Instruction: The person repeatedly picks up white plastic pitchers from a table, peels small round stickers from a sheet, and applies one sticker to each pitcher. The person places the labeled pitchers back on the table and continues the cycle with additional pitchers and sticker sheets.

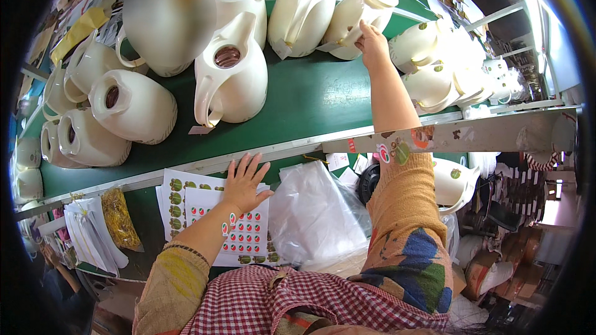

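Note:
My right hand (374, 47) reaches far across the green bench, its fingers bent against a cream vacuum jug (347, 17) with a round cream lid. Part of that grip is hidden. My left hand (247, 181) lies with spread fingers over the top of a sheet of small red and green stickers (245, 236). Two of those stickers (229, 223) are on my left wrist. Below this sheet lies another sheet with green and brown stickers (176, 201). Lidless jugs, such as one with a brown inner mouth (245, 80), stand left of the lidded one.
More cream jugs (139, 108) crowd the left, and others (428, 46) lie at the right. A metal rail (472, 135) crosses above my right forearm. Clear plastic bags (316, 211) lie between my arms. Gold tinsel (121, 218) and white papers (93, 236) hang at the left.

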The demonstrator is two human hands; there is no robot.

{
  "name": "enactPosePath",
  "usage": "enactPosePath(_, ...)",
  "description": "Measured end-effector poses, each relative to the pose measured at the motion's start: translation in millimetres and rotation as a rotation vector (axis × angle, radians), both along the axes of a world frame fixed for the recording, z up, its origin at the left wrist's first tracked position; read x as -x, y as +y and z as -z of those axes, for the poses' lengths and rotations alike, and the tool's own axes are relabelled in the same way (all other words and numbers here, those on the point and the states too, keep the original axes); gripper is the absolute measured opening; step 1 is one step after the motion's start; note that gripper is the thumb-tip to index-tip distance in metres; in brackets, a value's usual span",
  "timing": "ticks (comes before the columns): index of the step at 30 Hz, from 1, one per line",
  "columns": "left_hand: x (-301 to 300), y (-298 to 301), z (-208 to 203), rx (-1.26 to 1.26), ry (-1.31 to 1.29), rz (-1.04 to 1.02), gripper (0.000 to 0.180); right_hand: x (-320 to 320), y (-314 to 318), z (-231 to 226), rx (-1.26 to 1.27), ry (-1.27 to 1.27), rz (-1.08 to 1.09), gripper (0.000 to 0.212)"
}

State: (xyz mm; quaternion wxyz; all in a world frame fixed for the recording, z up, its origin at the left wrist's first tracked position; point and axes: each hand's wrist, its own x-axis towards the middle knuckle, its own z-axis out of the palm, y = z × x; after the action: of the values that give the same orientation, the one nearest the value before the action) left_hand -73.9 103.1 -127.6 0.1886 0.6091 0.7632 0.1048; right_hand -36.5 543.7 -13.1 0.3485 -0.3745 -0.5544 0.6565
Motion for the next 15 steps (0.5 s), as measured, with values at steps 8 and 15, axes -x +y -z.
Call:
enactPosePath(8, -2.4, -6.6, 6.4, 0.004, 0.033, -0.008, 0.073, -83.4, -44.5, -8.5, -0.094, 0.329, 0.06, 0.006)
enactPosePath(15, -6.0, -4.8, 4.9, -0.059, 0.08, 0.015, 0.073, -220.3, -166.6, -76.0, -0.192, 0.28, 0.146, 0.008)
